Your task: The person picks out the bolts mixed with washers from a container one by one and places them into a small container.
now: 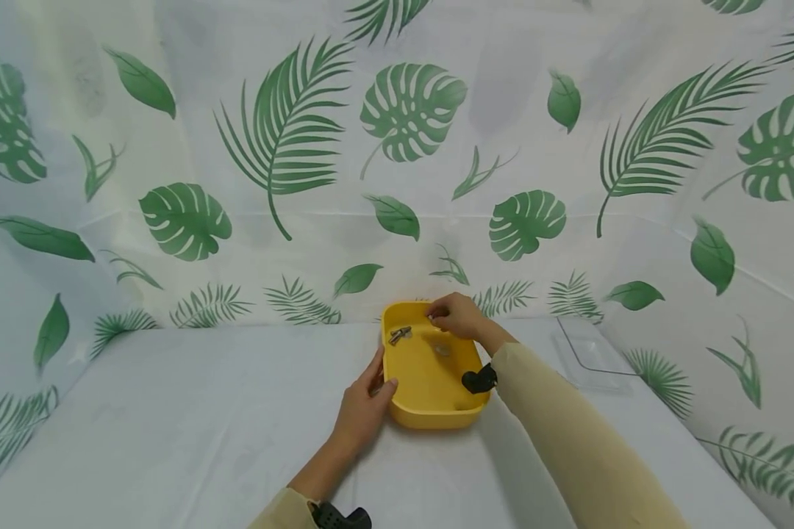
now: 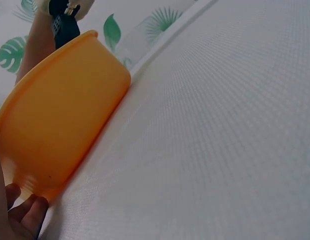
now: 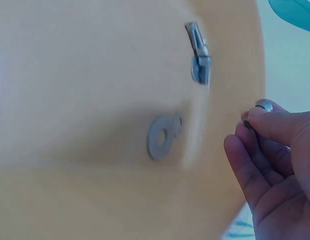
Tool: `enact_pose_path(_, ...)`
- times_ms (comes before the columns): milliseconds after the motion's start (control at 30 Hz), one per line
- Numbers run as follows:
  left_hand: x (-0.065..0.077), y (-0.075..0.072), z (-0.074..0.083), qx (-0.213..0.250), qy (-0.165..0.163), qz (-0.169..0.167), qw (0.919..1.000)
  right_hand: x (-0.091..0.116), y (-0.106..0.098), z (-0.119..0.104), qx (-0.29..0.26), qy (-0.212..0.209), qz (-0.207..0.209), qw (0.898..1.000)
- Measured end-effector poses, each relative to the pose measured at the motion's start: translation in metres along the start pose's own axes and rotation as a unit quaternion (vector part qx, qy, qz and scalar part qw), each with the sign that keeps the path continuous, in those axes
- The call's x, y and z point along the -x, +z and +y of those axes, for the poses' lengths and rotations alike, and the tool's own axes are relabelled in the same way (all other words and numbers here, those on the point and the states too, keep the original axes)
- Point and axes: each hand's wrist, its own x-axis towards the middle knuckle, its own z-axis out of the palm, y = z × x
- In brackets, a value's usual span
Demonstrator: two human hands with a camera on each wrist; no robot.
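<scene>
A yellow plastic bin (image 1: 430,382) stands on the white-covered table. My left hand (image 1: 364,404) grips its left side, thumb at the rim and fingers against the outer wall; in the left wrist view, curled fingers (image 2: 30,212) touch the wall low down. Over the bin's far end my right hand (image 1: 459,316) pinches a small round shiny metal piece (image 3: 265,104) between thumb and finger; its exact kind is partly hidden. Inside the bin lie small silver metal fasteners (image 3: 199,57), bolt-like, at the far left, and a large flat washer (image 3: 159,137) touching a smaller ring (image 3: 178,122).
A clear plastic tray (image 1: 592,356) sits to the right of the bin, near the table's right edge. Behind the table hangs a white sheet (image 1: 331,257) printed with green leaves, close to the bin's far side. White cloth (image 1: 172,411) covers the table.
</scene>
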Motion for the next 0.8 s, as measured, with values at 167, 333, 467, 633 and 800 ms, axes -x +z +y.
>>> enact_pose_path(167,0.002,-0.001,0.002,0.001,-0.002,-0.001,1.0000,0.007,-0.012,0.011,-0.066,0.008,-0.007,0.998)
enact_pose_path(333,0.001,-0.001,0.003,0.001,0.001,-0.003,1.0000,0.015,-0.029,0.020,-0.101,0.019,-0.009,0.995)
enact_pose_path(467,0.001,-0.002,0.003,0.000,0.000,-0.003,1.0000,0.021,-0.043,0.029,-0.093,0.018,-0.004,0.996)
enact_pose_path(633,0.001,-0.001,0.002,0.001,-0.001,-0.004,1.0000,0.031,-0.060,0.047,-0.056,0.026,0.007,0.998)
enact_pose_path(800,0.001,-0.001,0.003,-0.001,-0.004,-0.007,1.0000,0.048,-0.077,0.069,-0.046,0.039,0.018,0.998)
